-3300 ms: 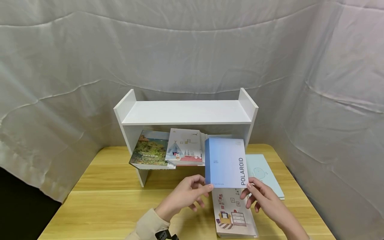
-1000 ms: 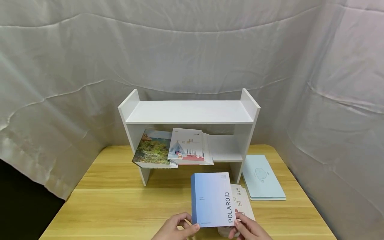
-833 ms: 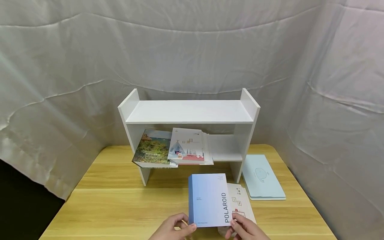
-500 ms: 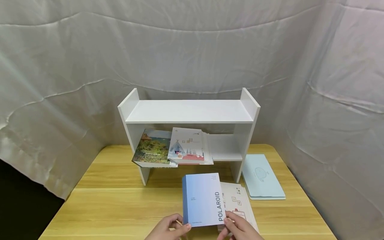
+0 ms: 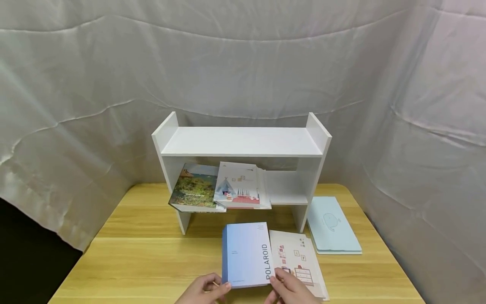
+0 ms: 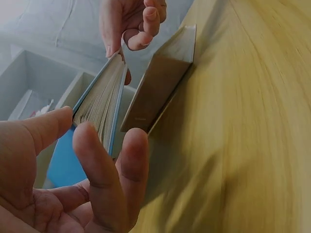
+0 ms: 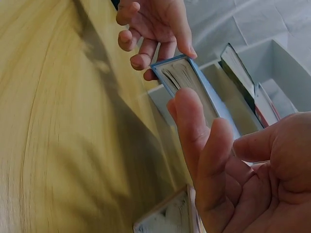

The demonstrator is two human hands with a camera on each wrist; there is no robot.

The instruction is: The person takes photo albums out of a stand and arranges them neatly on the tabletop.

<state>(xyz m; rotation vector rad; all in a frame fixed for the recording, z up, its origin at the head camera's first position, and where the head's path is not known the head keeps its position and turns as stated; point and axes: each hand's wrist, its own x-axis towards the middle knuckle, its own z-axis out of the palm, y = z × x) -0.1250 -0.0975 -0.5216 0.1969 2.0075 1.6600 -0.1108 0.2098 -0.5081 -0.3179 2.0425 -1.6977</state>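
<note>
A blue photo album [image 5: 247, 253] marked POLAROID is held up off the table between my two hands. My left hand [image 5: 205, 289] pinches its near left corner, thumb on the cover and fingers beneath. At the near right corner my right hand [image 5: 290, 289] pinches it the same way. Both wrist views show the album's page edges [image 6: 102, 97] between the hands, with a gap down to the wood. Just right of it a white album [image 5: 300, 261] with furniture drawings lies on the table, partly covered by my right hand.
Behind stands a white two-tier shelf [image 5: 243, 141]. On its lower tier lie a landscape photo album [image 5: 195, 188] and a white album with a tent drawing [image 5: 237, 183], both jutting past the front edge. A pale blue whale-print book [image 5: 334, 226] lies right of the shelf.
Both hands have brought the blue album back from the shelf's lower right toward the near side, then leftward. More of the white album on the table now shows.
</note>
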